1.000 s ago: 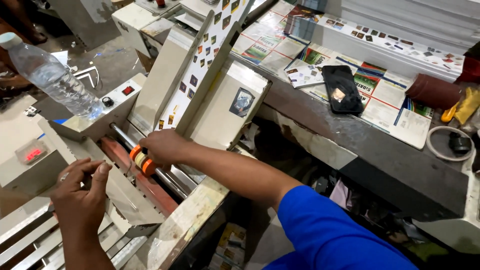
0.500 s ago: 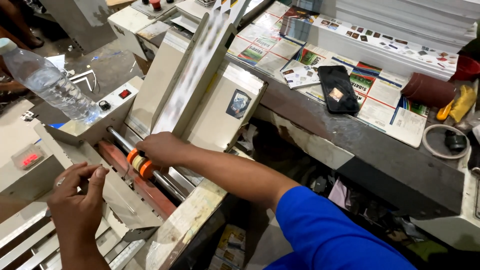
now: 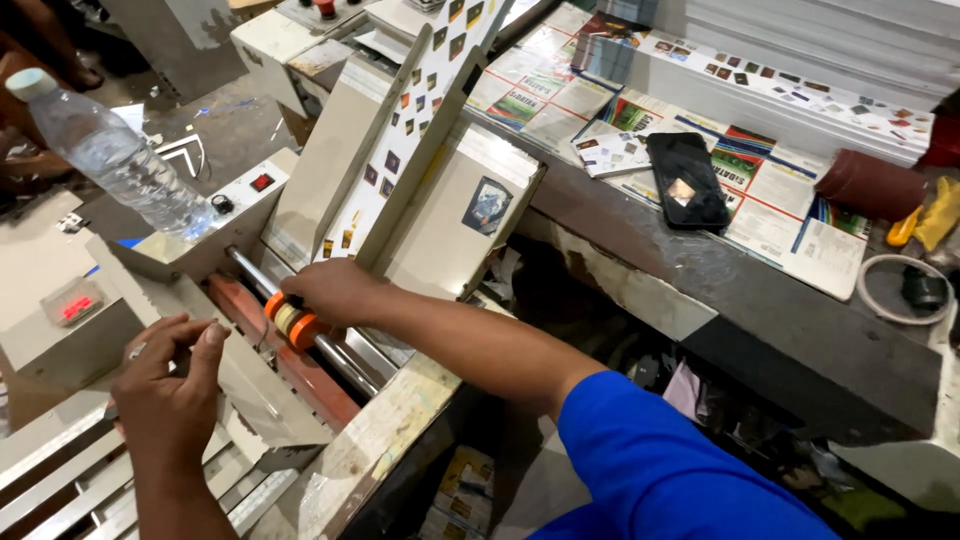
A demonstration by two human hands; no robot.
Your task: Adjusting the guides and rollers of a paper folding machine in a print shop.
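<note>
Both hands are down on the paper-feeding machine [image 3: 330, 150]. Reaching in across the bench, the right hand [image 3: 335, 290] lies curled over the orange-and-yellow roller [image 3: 290, 322] on the steel shaft [image 3: 345, 365], fingers bent around it in what looks like a light grip, at the foot of the slanted feed tray [image 3: 420, 110]. Nearer the metal rails [image 3: 60, 480] at the front, the left hand [image 3: 165, 390] is half closed, thumb and fingertips pinched together over the machine's edge; whether they hold anything small I cannot tell. Printed sheets [image 3: 410, 130] are already stacked in the tray and the small red display [image 3: 72, 308] is lit, so the loading looks done. Judging by the hand on the roller, the setting of it seems unfinished, and no sheet has yet come out onto the rails. A plastic water bottle [image 3: 110, 150] stands on the machine's left housing, and a black phone [image 3: 685, 180] lies on printed sheets on the bench behind.
</note>
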